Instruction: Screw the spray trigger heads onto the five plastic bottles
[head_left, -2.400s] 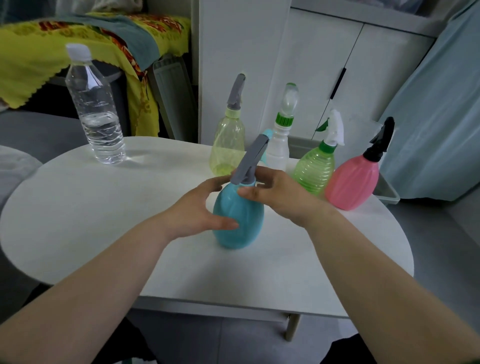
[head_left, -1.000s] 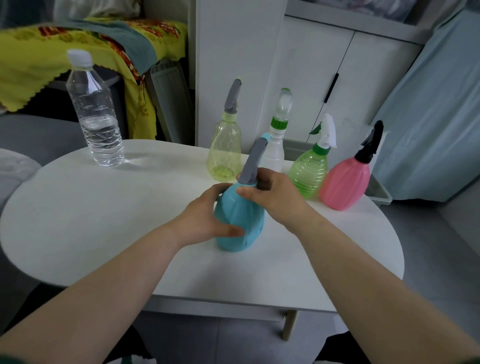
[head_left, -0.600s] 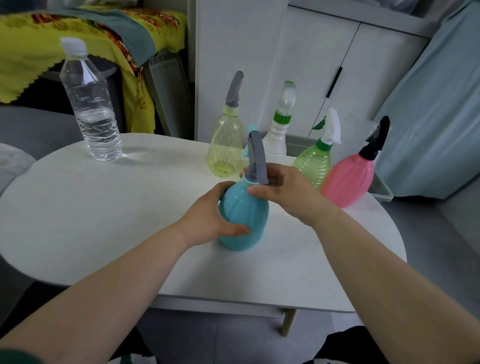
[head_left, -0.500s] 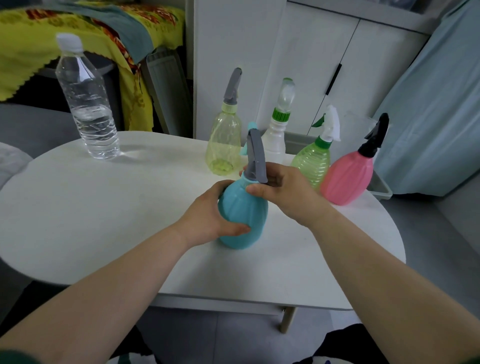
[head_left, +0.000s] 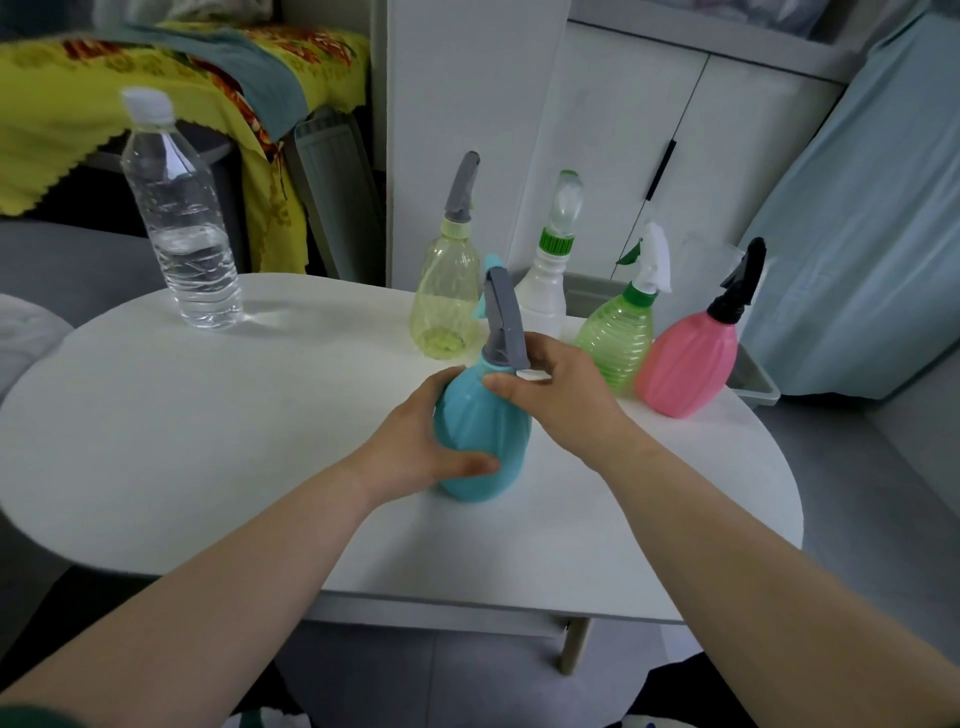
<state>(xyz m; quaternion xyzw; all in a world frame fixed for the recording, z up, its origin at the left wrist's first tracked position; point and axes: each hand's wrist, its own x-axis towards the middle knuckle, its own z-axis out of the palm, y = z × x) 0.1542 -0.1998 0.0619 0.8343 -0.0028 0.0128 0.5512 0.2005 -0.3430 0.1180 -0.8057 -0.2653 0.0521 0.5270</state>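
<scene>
A teal bottle (head_left: 480, 431) stands upright on the white table (head_left: 208, 441), near its middle. My left hand (head_left: 415, 441) wraps its left side and front. Its grey spray trigger head (head_left: 503, 317) sits on the neck, and my right hand (head_left: 561, 395) grips the collar at the head's base. Behind stand a yellow bottle (head_left: 448, 301) with a grey head, a white bottle (head_left: 545, 291) with a green collar and clear cap, a green bottle (head_left: 618, 338) with a white head, and a pink bottle (head_left: 688, 364) with a black head.
A clear water bottle (head_left: 179, 223) with a white cap stands at the table's back left. A white cabinet (head_left: 597, 135) rises behind the table. A grey tray (head_left: 756, 379) sits beside the pink bottle. A yellow patterned cloth (head_left: 78, 98) hangs at the back left.
The grey trigger head has turned on the teal bottle: its nozzle pointed up to the right, now it stands upright, leaning slightly left. My right hand turned with it. My left hand kept its hold.
</scene>
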